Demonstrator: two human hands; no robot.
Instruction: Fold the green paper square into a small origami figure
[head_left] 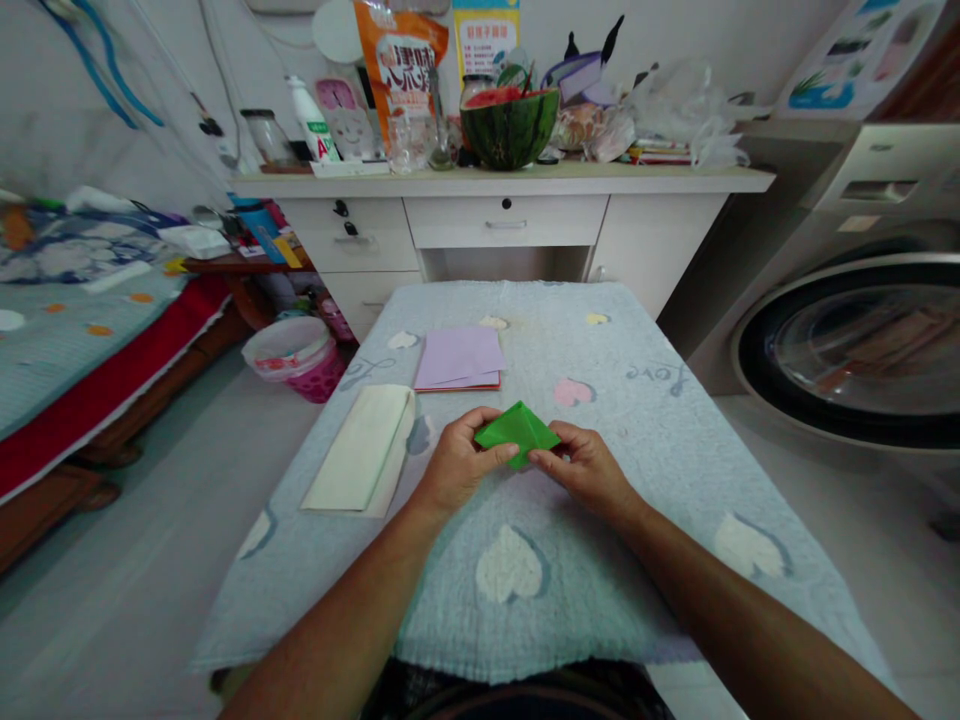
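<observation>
A folded piece of green paper [519, 428], roughly diamond-shaped with creases, is held just above the cloth-covered table. My left hand [466, 455] pinches its left corner, thumb in front. On the other side, my right hand [583, 462] grips the right corner between thumb and fingers. The fingers behind the paper are partly hidden. Beyond my left hand lies a stack of square paper [461, 356], purple on top with a red edge showing below. A pale cream folded paper or packet [360, 450] rests to the left of my left hand.
A blue-grey cloth [510, 630] with heart patterns covers the table. Behind it stands a white desk [502, 186] bearing a cut watermelon [511, 130] and an orange snack bag [403, 70]. A pink bin [300, 360] and bed [82, 340] are left; a washing machine [862, 270] is right.
</observation>
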